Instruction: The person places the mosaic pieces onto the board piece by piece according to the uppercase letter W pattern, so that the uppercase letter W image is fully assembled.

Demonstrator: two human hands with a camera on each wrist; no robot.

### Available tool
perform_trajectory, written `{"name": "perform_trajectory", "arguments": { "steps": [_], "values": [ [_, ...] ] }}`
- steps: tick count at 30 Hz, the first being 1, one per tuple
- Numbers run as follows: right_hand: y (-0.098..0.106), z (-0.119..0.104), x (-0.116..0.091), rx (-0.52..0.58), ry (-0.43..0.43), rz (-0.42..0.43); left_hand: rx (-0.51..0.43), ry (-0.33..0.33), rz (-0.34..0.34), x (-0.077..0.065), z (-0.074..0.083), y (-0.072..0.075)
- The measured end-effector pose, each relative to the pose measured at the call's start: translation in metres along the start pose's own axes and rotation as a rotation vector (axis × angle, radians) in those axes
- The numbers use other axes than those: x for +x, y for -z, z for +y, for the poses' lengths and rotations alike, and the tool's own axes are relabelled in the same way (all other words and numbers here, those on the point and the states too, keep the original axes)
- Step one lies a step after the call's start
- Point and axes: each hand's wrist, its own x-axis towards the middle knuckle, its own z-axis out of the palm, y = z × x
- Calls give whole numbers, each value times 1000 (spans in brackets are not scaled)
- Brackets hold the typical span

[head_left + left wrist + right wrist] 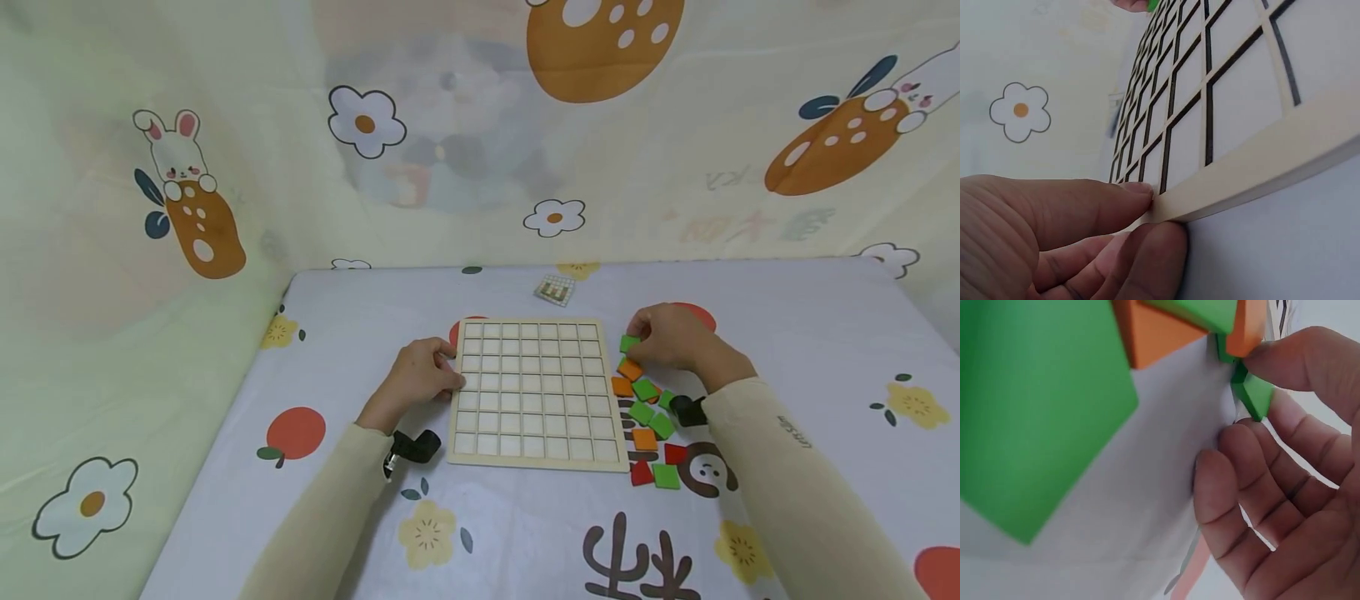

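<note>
A pale wooden grid board (532, 392) with bare square cells lies flat on the table. My left hand (418, 372) pinches its left edge; the left wrist view shows the thumb (1104, 203) on top of the rim and curled fingers against the side. To the right of the board, my right hand (672, 335) is at the far end of a loose group of coloured square tiles. Its thumb and index finger pinch a small green tile (1255, 397), with the other fingers bent beside it. An orange tile (630, 369) lies just below that hand.
Several green, orange and red tiles, among them a red tile (642, 474), lie along the board's right side. Behind the board is a small patterned card (555, 290). A printed cloth (525, 533) covers the table, and a patterned curtain (450, 233) hangs behind.
</note>
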Motion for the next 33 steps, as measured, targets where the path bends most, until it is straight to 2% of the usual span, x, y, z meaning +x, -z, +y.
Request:
{"name": "perform_trajectory", "arguments": {
  "steps": [6, 11, 18, 21, 25, 29, 33],
  "values": [
    [-3, 2, 1, 102, -35, 33, -3, 3, 19, 1, -2, -3],
    [-6, 4, 0, 250, -73, 40, -30, 3, 28, 2, -3, -5],
    [-8, 6, 0, 555, -129, 32, -49, -15, 32, 1, -6, -8],
    [-10, 6, 1, 620, -133, 36, -62, -18, 32, 1, -7, -8],
    [-12, 4, 2, 596, -145, 44, -77, -26, 35, 0, -7, -8],
    [-12, 0, 3, 467, -152, 37, -76, -20, 46, 0, -7, -8],
    [-10, -6, 4, 304, -105, 44, -79, -7, 50, -2, -7, -7]
  ]
}}
